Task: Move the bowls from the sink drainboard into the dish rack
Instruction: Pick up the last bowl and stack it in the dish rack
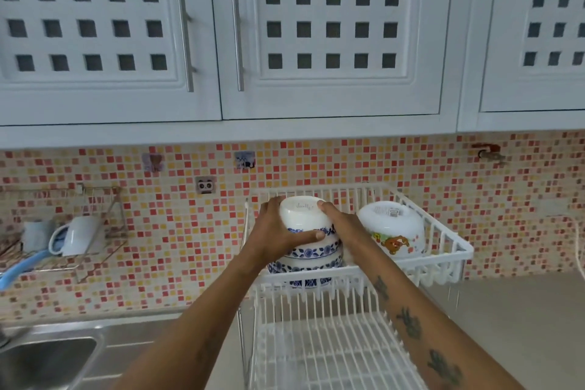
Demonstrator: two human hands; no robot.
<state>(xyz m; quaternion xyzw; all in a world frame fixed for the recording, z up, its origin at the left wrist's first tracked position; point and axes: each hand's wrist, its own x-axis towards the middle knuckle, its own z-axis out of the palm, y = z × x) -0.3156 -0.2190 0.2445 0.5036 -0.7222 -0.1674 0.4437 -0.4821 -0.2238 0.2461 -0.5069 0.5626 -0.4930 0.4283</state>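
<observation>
A white two-tier dish rack (443, 258) stands on the counter against the tiled wall. In its upper basket, at the left, sits a stack of upside-down white bowls with blue flower bands (305, 215). My left hand (278, 228) grips the stack's left side, thumb across the front. My right hand (343, 225) presses on its right side. To the right in the same basket lies an upside-down white bowl with a cartoon bear (391, 228), apart from my hands. The rack's lower tier (329, 355) holds nothing that I can see.
A steel sink (44, 361) and its drainboard (139, 336) lie at the lower left. A wire wall shelf (79, 250) holds a white mug and a blue-handled item. White cabinets hang overhead. Beige countertop (519, 326) stretches to the right of the rack.
</observation>
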